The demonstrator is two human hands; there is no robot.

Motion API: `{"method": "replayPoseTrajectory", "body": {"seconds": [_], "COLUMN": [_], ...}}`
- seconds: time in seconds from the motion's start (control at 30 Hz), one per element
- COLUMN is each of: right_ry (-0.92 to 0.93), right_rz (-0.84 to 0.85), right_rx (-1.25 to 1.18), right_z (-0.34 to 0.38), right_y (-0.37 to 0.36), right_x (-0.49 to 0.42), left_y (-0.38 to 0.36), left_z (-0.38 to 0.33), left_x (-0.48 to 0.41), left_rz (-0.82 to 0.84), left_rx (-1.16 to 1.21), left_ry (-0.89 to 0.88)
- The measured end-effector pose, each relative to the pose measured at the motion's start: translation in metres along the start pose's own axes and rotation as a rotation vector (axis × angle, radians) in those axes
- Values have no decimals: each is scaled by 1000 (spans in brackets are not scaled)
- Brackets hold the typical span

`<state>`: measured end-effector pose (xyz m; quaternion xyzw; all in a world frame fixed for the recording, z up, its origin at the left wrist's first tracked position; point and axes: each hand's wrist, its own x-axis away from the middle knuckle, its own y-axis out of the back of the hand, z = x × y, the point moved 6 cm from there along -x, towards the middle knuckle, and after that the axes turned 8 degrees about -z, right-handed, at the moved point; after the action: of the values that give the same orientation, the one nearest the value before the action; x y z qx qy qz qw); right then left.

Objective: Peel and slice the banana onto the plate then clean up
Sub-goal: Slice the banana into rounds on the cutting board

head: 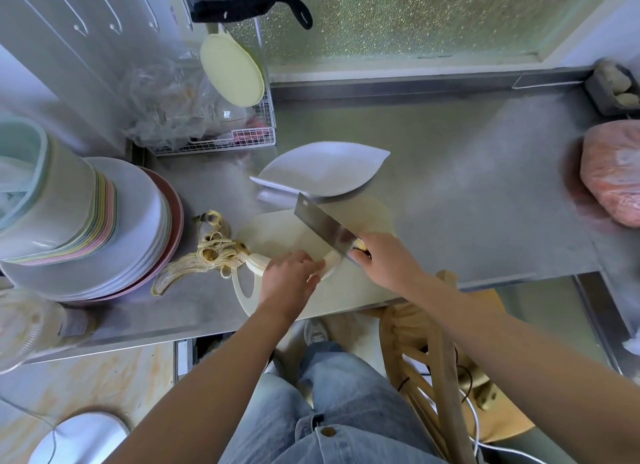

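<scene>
Wore light-blue washed denim jeans (346, 404), loose cut, one brass-coloured button (327, 431) at the front. Pale grey sneaker (316, 330) showed on one foot, mostly hidden by the leg. Left forearm (221, 370) and right forearm (485, 325) were bare; left hand (287, 273), right hand (384, 259) bare too.

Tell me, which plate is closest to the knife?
The white leaf-shaped plate, alone just beyond the cutting board, right by the far end of the knife. The other plates are round and stacked at the left of the counter.
</scene>
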<state>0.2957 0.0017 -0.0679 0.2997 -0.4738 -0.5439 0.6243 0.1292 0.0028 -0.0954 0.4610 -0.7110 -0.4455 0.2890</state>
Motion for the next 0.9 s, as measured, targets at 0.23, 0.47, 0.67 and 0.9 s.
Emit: {"method": "replayPoseTrajectory", "body": {"seconds": [0.23, 0.47, 0.67, 0.9], "right_ry": [33, 6, -49, -23], "right_rz": [17, 42, 18, -7], "right_rx": [59, 77, 3, -15], "right_z": [5, 1, -3, 2], "right_y": [4, -12, -29, -2], "right_x": [5, 7, 10, 8], "left_y": [1, 1, 0, 1], "left_z": [0, -1, -2, -1], "left_x": [1, 0, 1, 1], "left_rz": [1, -5, 53, 47], "left_rx": [12, 23, -23, -14], "left_ry": [19, 35, 39, 55]}}
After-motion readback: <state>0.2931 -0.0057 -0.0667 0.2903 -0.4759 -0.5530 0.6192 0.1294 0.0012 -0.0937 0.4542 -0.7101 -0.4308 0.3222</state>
